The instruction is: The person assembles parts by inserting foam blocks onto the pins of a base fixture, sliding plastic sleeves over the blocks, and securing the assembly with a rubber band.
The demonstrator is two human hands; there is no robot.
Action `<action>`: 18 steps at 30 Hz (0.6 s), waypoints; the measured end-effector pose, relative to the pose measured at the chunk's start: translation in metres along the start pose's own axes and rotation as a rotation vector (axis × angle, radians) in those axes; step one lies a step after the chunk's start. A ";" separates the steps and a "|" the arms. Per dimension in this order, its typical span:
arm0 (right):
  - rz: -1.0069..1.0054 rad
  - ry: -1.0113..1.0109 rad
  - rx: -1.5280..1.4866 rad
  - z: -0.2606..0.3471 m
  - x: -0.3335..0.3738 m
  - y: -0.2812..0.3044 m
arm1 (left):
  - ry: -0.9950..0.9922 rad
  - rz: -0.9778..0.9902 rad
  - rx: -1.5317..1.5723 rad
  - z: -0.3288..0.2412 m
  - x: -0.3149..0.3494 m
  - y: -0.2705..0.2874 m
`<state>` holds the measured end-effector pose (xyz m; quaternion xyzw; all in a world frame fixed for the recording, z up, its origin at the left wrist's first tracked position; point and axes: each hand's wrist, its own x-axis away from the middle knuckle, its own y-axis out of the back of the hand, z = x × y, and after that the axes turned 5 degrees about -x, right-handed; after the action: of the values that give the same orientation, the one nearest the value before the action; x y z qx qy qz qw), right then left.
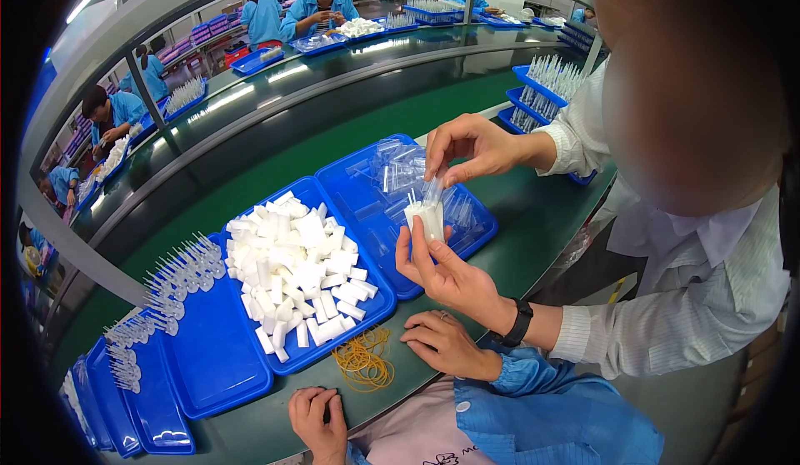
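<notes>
My left hand (319, 422) rests at the front edge of the green table, holding nothing, with its fingers loosely bent. My right hand (450, 345) lies on the tabletop, empty, fingers apart, beside a loose heap of yellow rubber bands (365, 360). Just above it, another person's two hands (462, 286) in white sleeves hold a white cylindrical bundle (427, 217). That person's upper hand pinches a clear tube piece (432, 188) at the bundle's top. A blue tray (385, 294) heaped with short white cylinders (296, 257) stands in front of my hands.
Behind the held bundle, a blue tray (337, 183) holds clear plastic tubes (400, 165). To the left are more blue trays (208, 357) and rows of clear, thin-stemmed pieces (183, 273). Stacked trays (521, 98) stand far right. Co-workers (321, 11) sit across the line.
</notes>
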<state>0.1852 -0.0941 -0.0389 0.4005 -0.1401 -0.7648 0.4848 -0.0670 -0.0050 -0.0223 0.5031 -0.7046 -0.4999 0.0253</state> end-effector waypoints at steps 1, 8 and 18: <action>-0.004 0.003 0.004 0.000 0.000 0.000 | -0.020 0.005 -0.023 0.000 -0.001 0.002; 0.000 0.008 0.009 -0.001 -0.001 0.000 | -0.021 -0.009 -0.013 0.002 -0.001 0.000; 0.010 -0.014 -0.011 0.001 0.003 -0.001 | -0.014 0.018 -0.023 0.003 0.002 0.002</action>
<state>0.1838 -0.0963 -0.0401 0.3917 -0.1411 -0.7658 0.4902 -0.0705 -0.0048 -0.0234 0.4931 -0.7034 -0.5110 0.0305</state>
